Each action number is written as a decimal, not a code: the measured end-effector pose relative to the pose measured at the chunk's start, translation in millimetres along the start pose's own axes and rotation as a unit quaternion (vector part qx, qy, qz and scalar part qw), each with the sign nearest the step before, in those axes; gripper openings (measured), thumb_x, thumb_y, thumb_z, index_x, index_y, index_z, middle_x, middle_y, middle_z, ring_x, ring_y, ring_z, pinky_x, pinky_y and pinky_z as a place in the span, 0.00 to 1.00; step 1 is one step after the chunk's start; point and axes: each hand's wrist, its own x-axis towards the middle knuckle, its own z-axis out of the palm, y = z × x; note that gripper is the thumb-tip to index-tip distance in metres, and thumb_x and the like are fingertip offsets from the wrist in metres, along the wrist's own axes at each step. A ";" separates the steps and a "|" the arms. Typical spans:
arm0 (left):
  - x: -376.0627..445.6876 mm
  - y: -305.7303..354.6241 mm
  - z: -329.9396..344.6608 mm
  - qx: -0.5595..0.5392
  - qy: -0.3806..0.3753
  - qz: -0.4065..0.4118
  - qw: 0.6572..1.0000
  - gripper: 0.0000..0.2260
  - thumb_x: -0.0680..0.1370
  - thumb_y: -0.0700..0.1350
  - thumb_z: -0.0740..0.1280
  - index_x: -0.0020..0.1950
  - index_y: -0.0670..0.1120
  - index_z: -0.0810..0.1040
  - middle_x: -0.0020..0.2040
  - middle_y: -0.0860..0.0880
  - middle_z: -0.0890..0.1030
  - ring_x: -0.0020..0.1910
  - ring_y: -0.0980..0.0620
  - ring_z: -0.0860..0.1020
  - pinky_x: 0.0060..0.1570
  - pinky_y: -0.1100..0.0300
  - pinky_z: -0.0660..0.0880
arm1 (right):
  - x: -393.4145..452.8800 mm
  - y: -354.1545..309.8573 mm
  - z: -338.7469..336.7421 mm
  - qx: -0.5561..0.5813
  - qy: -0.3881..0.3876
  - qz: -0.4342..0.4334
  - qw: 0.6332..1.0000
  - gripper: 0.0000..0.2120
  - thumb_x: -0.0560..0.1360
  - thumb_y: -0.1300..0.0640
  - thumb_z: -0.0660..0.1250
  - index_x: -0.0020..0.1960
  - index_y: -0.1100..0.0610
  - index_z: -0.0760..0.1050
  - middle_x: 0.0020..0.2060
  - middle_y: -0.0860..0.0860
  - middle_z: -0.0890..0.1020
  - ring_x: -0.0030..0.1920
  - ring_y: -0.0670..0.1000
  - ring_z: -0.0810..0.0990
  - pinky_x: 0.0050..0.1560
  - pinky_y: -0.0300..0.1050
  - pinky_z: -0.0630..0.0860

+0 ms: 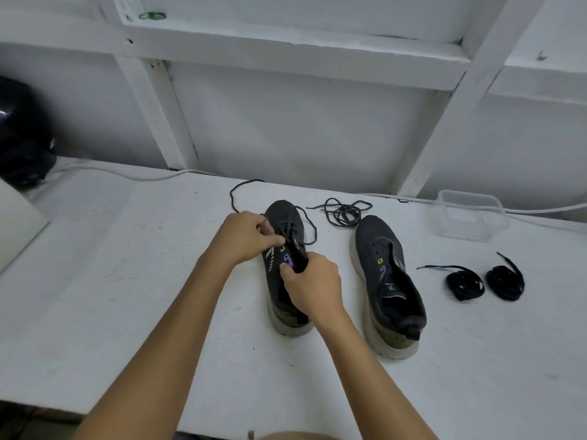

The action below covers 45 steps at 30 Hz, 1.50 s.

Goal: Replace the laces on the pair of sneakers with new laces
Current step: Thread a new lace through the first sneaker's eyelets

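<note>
Two dark grey sneakers stand on the white table, toes pointing away. The left sneaker still carries a grey lace that loops loosely off both sides. My left hand pinches that lace near the eyelets. My right hand grips the tongue and collar of the same shoe. The right sneaker has no lace in it. A loose grey lace lies in a tangle behind it. Two coiled black laces sit to the right.
A clear plastic container stands at the back right. A white cable runs along the wall behind the table. A black rounded object sits at the far left, beside a pale board.
</note>
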 end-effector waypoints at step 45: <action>-2.8 -12.2 45.2 -0.032 0.078 0.086 0.993 0.11 0.76 0.47 0.74 0.58 0.51 0.85 0.53 0.52 0.83 0.52 0.50 0.80 0.54 0.52 0.77 | 6.1 4.1 -1.6 -0.008 -0.015 0.005 1.000 0.13 0.78 0.45 0.66 0.51 0.56 0.78 0.42 0.50 0.81 0.40 0.52 0.78 0.30 0.40 0.67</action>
